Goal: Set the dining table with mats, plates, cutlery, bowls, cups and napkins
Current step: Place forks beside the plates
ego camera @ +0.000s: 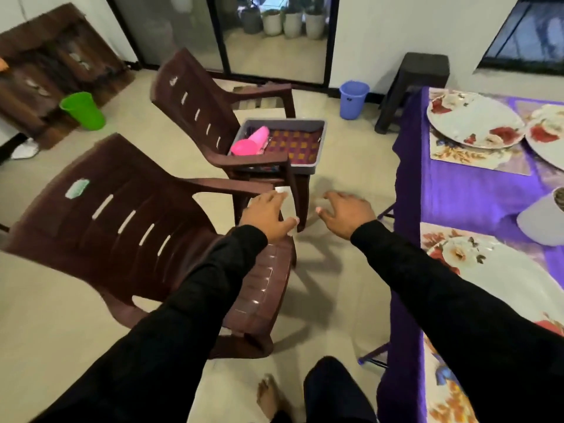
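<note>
A grey tray (320,138) sits on the seat of the far brown chair (195,108). It holds pink cups (251,141) and a checked purple and orange cloth (297,145). My left hand (268,216) and my right hand (348,213) reach out in the air short of that chair, fingers loose, holding nothing. At the right stands the table under a purple cloth (457,193), with floral mats (476,157) and floral plates (476,120) on it. A white bowl (540,221) stands at its right edge.
A second brown chair (122,227) stands close at my left, under my left arm. A green bucket (82,109) and a blue bucket (354,99) stand on the floor. A dark stool (418,83) is by the wall. Bare tiled floor lies between chairs and table.
</note>
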